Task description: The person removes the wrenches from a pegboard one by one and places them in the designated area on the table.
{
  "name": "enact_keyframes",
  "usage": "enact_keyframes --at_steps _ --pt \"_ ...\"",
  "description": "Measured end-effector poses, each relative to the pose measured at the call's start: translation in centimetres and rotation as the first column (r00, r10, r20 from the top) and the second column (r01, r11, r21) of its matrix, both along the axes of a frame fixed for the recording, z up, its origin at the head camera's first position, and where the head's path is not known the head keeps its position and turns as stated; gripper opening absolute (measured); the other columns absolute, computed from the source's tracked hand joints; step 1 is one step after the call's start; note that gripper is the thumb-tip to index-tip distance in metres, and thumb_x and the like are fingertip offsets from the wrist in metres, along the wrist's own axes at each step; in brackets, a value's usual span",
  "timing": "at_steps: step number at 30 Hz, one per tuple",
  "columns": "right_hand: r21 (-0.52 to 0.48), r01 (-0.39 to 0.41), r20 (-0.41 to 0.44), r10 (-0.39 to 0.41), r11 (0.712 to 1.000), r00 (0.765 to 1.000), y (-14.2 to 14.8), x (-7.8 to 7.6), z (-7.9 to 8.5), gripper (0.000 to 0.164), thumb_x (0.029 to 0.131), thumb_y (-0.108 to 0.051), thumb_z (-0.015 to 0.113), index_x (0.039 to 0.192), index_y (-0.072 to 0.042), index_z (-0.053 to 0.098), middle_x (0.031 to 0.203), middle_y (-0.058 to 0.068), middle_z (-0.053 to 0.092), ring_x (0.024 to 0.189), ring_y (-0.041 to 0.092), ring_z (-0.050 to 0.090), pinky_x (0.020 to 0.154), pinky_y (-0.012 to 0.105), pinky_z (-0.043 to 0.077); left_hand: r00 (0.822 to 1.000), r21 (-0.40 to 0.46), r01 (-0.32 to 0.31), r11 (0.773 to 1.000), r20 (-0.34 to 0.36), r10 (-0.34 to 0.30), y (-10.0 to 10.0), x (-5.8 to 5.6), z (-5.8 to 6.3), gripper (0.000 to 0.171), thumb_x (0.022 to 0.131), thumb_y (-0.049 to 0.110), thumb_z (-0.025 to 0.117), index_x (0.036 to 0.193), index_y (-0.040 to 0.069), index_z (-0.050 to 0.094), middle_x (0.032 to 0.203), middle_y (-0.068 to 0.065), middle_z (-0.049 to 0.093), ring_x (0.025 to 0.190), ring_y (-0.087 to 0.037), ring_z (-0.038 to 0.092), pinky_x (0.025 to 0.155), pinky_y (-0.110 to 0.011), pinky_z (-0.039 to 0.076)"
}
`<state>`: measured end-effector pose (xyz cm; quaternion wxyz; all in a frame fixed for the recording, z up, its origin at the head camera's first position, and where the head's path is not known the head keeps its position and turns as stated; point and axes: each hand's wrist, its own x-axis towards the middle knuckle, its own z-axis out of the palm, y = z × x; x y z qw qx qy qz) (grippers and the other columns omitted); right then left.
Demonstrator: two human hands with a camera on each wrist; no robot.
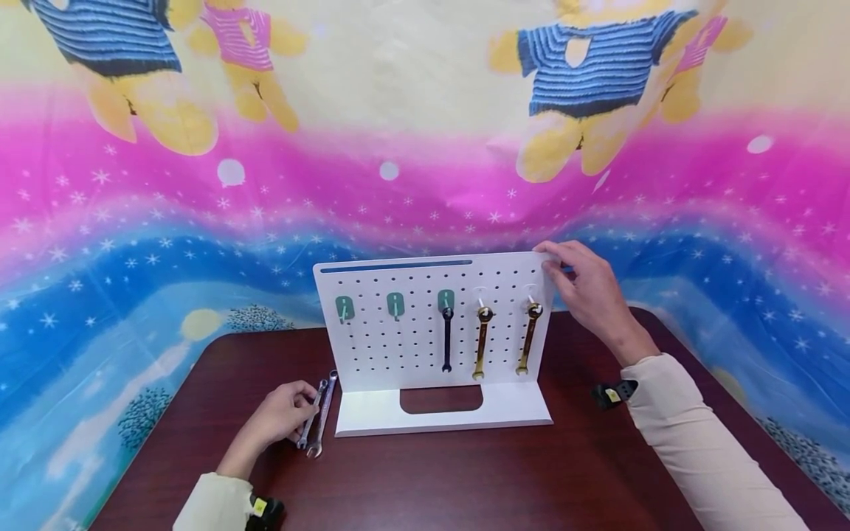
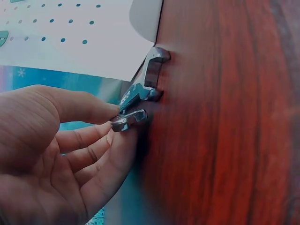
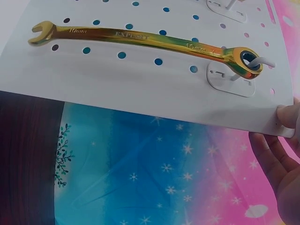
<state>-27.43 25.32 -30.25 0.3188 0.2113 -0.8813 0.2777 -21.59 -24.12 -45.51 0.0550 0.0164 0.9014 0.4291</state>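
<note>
My left hand (image 1: 279, 414) is at the table's left side, pinching the smaller silver combination wrench (image 2: 129, 121) between thumb and fingers. Right beside it lies a longer silver wrench (image 1: 325, 417), its open jaw nearest me. The white pegboard (image 1: 378, 361) stands upright on its base to the right of both. At its top right corner my right hand (image 1: 591, 287) grips the edge, thumb in front and fingers behind. Just left of that hand, a gold 10mm wrench (image 3: 136, 38) hangs by its ring end from a white hook (image 3: 229, 86).
Another gold wrench (image 1: 481, 346) and a dark wrench (image 1: 447, 341) hang on the board. Two green hooks (image 1: 344, 307) on its left half bear nothing. Dark wood table (image 1: 451, 479) extends in front; a printed backdrop (image 1: 398, 199) rises behind.
</note>
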Motion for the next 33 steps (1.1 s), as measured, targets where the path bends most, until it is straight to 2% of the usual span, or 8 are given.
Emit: enact_keyframes --at_steps 5,13,20,26,33 --pt "0.007 -0.006 -0.024 0.006 1.0 1.0 0.06 -0.08 -0.13 0.035 0.098 -0.001 0.068 0.131 -0.011 0.069 0.121 0.011 0.065 0.102 0.027 0.062 0.077 0.049 0.059 1.0 -0.077 0.019 0.997 -0.018 -0.021 0.25 -0.13 0.15 0.014 0.094 0.0 0.068 0.106 -0.004 0.062 0.074 -0.008 0.056 0.047 -0.02 0.053 0.044 -0.035 0.054" --pt "0.019 -0.002 -0.05 0.003 1.0 0.999 0.25 -0.19 -0.12 0.034 0.097 -0.001 0.069 0.13 -0.012 0.07 0.119 0.009 0.066 0.1 0.024 0.063 0.074 0.039 0.057 1.0 -0.142 0.016 0.99 -0.011 -0.018 0.55 -0.29 0.34 0.02 0.094 0.002 0.07 0.11 -0.003 0.061 0.072 -0.009 0.056 0.046 -0.021 0.054 0.044 -0.034 0.052" --pt "-0.005 -0.022 -0.029 0.022 1.0 0.999 -0.02 -0.25 -0.17 0.034 0.098 0.0 0.068 0.13 -0.011 0.069 0.12 0.012 0.065 0.103 0.028 0.063 0.075 0.05 0.06 0.999 -0.193 0.024 0.981 -0.016 -0.027 0.4 -0.14 0.6 0.021 0.094 0.004 0.07 0.112 -0.003 0.061 0.069 -0.008 0.055 0.046 -0.02 0.055 0.044 -0.035 0.052" --pt "-0.008 -0.029 -0.024 0.029 1.0 0.999 -0.14 -0.29 -0.2 0.034 0.098 0.0 0.068 0.13 -0.01 0.069 0.119 0.012 0.065 0.102 0.029 0.063 0.077 0.051 0.06 0.999 -0.221 0.023 0.975 -0.019 -0.028 0.51 0.16 0.63 0.022 0.094 0.004 0.07 0.113 -0.004 0.062 0.064 -0.008 0.054 0.045 -0.02 0.055 0.044 -0.034 0.052" --pt "-0.008 -0.024 -0.03 0.024 1.0 0.999 0.14 -0.35 -0.1 0.035 0.098 -0.001 0.068 0.131 -0.011 0.069 0.12 0.011 0.065 0.102 0.028 0.063 0.077 0.051 0.06 0.999 -0.249 0.026 0.968 -0.034 -0.035 0.58 -0.2 0.43 0.023 0.096 0.007 0.07 0.116 -0.002 0.062 0.063 -0.006 0.053 0.044 -0.02 0.054 0.043 -0.034 0.051"
